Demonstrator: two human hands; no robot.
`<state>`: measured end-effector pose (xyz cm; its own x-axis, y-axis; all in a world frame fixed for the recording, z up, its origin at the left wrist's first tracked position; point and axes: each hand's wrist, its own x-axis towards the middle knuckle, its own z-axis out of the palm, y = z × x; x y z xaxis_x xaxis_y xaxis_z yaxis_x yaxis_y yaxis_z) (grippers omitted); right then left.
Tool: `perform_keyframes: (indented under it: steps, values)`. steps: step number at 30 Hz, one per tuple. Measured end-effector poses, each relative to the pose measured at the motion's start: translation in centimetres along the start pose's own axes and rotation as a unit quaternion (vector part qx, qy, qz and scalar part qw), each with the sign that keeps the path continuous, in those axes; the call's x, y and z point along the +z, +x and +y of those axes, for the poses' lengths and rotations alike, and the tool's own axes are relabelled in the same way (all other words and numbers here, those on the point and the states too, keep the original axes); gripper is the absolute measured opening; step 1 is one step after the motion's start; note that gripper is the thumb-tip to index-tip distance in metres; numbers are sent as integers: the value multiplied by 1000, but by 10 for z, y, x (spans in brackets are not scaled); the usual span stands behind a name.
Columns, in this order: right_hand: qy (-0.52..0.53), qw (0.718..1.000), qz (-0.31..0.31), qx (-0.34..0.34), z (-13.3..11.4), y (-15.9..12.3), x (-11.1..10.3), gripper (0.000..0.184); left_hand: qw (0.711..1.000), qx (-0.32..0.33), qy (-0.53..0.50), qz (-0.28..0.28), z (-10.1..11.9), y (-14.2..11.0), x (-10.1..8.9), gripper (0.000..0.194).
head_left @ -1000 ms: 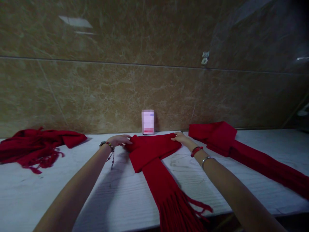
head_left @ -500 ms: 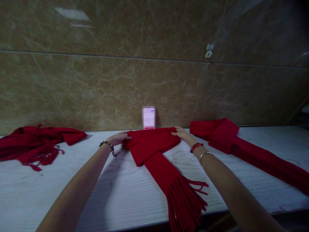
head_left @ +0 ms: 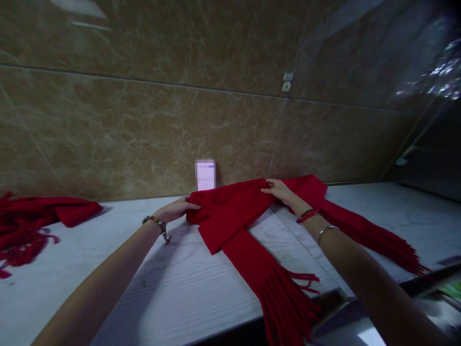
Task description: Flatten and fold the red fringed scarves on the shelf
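A red fringed scarf (head_left: 230, 221) lies folded across itself on the white wood-grain tabletop, its tasselled end hanging over the front edge. My left hand (head_left: 175, 209) is closed on the scarf's left end, thumb on top and fingers hidden under the cloth. At the upper right end, my right hand (head_left: 281, 190) pinches the same scarf between thumb and fingers. Just behind that hand lies a second red scarf (head_left: 363, 226), stretched toward the right. Against the wall leans a phone-like device (head_left: 206, 176), its screen blurred and its lower edge touching the held scarf.
Another red scarf (head_left: 46, 214) lies bunched at the far left. A brown marbled wall (head_left: 144, 129) rises behind the white tabletop (head_left: 173, 298), with a socket (head_left: 287, 81) on it. Several unclear objects show below the front edge at lower right.
The view has turned right. Both hands still hold the scarf; its right end has moved right and up, against the second scarf. The lower edge of the device is more covered.
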<state>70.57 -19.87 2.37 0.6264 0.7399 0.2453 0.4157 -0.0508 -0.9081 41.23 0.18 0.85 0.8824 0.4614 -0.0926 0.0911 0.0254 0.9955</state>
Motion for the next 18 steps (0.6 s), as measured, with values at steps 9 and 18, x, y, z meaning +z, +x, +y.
perform_keyframes:
  steps: [9,18]
  values:
    - [-123,984,122,-37,-40,-25,-170,35,981,85,-138,-108,26,78,123,40]
    - [-230,959,162,15,-64,27,-277,29,955,98,-242,-139,57,158,221,26]
